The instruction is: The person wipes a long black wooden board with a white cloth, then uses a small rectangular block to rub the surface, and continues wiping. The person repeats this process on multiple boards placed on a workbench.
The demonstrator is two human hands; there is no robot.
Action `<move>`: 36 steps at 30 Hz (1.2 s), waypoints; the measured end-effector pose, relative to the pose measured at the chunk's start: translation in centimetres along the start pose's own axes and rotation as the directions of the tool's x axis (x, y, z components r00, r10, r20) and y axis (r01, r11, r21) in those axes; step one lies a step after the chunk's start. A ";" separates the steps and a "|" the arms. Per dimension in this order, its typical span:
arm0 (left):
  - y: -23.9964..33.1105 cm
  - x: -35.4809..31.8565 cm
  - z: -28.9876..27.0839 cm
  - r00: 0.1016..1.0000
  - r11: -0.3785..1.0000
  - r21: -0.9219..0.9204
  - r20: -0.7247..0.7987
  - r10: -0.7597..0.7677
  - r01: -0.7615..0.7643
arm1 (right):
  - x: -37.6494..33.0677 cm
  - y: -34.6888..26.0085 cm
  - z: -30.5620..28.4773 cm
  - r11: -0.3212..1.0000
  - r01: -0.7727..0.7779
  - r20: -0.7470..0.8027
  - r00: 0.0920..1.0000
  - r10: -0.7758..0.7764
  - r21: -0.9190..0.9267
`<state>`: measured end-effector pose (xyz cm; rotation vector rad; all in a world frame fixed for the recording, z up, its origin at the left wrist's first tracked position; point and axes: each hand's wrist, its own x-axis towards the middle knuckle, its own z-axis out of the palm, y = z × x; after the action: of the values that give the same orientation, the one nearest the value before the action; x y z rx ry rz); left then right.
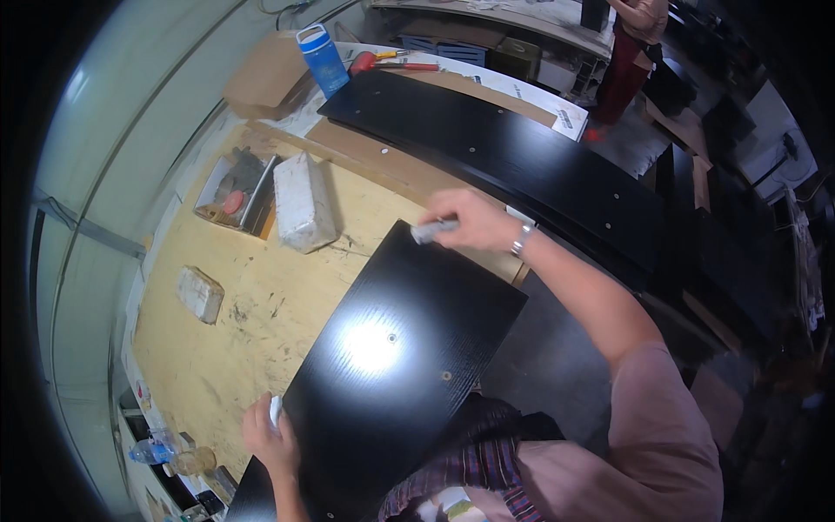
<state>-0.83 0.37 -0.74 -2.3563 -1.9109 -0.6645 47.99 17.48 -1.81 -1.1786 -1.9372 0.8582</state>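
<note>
A long glossy black board [417, 304] with small round fittings in its face lies in front of me, bright with reflected light. At its far left corner, my right hand [474, 222] is closed around a grey wad [433, 230] that looks like a folded cloth or pad, pressed at the board's end. My left hand [273, 437] is at the board's left edge, nearer to me. Its fingers are closed on a small white piece [276, 409], perhaps cloth or paper, mostly hidden by the hand.
Beneath the board is a stained yellowish worktable [235, 348]. On it are a white wrapped block [302, 202], a smaller block [200, 294] and an open box of odds and ends [233, 193]. Another black board [487, 143], a blue bottle [323, 61] and another person [631, 52] are farther off.
</note>
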 end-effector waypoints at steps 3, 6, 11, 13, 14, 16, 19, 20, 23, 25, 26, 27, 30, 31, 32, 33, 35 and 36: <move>0.4 0.0 0.1 1.000 0.999 -0.030 -0.011 -0.024 0.024 | 4.5 1.5 0.6 0.995 0.020 -0.070 0.997 -0.027 -0.097; 0.1 0.2 0.1 1.000 1.000 -0.023 -0.014 -0.008 0.007 | 6.1 1.6 0.7 0.993 0.045 -0.154 0.986 -0.061 -0.106; -0.5 -0.5 0.4 0.998 0.996 -0.071 -0.018 -0.063 0.061 | 1.1 -0.8 -0.2 0.973 0.087 0.013 0.996 -0.086 -0.215; -0.3 -0.4 0.6 0.998 0.995 -0.073 -0.018 -0.064 0.063 | -3.1 -1.8 -1.7 0.958 0.052 0.036 0.998 -0.043 -0.283; -0.1 -0.2 0.6 0.998 0.995 -0.080 -0.022 -0.061 0.059 | -6.0 -2.5 -3.1 0.954 0.012 0.015 1.000 -0.008 -0.301; 0.3 -0.1 0.4 0.997 0.993 -0.090 -0.013 -0.074 0.073 | -10.9 -3.3 -4.8 0.951 -0.131 -0.024 0.991 0.130 -0.281; -0.2 -0.3 0.5 0.997 0.993 -0.093 -0.004 -0.071 0.070 | -14.8 -5.1 -3.7 0.974 -0.216 -0.327 0.927 0.183 -0.068; -0.3 -0.3 0.6 0.998 0.993 -0.092 0.009 -0.068 0.069 | -15.6 -5.2 -2.4 0.972 -0.170 -0.408 0.908 0.091 -0.163; -0.7 -0.2 0.3 0.998 0.996 -0.071 0.026 -0.060 0.062 | -17.6 -9.0 1.9 0.941 -0.111 -0.312 0.950 0.006 -0.321; -0.9 -0.3 0.5 0.999 0.996 -0.066 0.017 -0.051 0.052 | -19.1 -11.1 4.8 0.960 -0.098 -0.268 0.963 0.025 -0.264; -0.8 -0.3 0.6 0.999 0.996 -0.078 0.009 -0.047 0.048 | -19.6 -11.5 5.7 0.967 -0.098 -0.279 0.960 0.030 -0.236; -0.8 -0.3 0.7 0.999 0.995 -0.090 0.002 -0.045 0.045 | -19.6 -11.5 5.5 0.952 -0.113 -0.330 0.944 0.013 -0.283; -0.9 -0.2 0.7 0.999 0.994 -0.106 0.010 -0.039 0.040 | -18.6 -7.9 3.3 0.928 -0.215 -0.589 0.808 -0.004 -0.302; -0.8 -0.1 0.6 0.999 0.993 -0.110 0.012 -0.035 0.036 | -18.5 -6.8 2.5 0.896 -0.292 -0.640 0.768 0.010 -0.336; -0.8 0.0 0.5 0.999 0.993 -0.108 0.012 -0.037 0.038 | -18.3 -6.0 1.8 0.857 -0.362 -0.688 0.725 0.013 -0.366; -0.8 0.0 0.5 0.999 0.993 -0.107 0.013 -0.040 0.042 | -18.2 -5.9 1.6 0.870 -0.348 -0.709 0.705 -0.002 -0.349; -0.6 0.0 0.4 0.999 0.994 -0.102 0.005 -0.040 0.041 | -18.3 -7.6 2.8 0.924 -0.205 -0.630 0.775 -0.049 -0.324; -0.4 0.0 0.5 0.999 0.994 -0.105 0.002 -0.033 0.033 | -18.6 -8.8 3.9 0.942 -0.140 -0.589 0.805 -0.071 -0.305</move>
<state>-1.07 0.66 -1.26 -2.3901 -1.9658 -0.7865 47.08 -3.43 -0.86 -1.4695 -1.5569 0.1168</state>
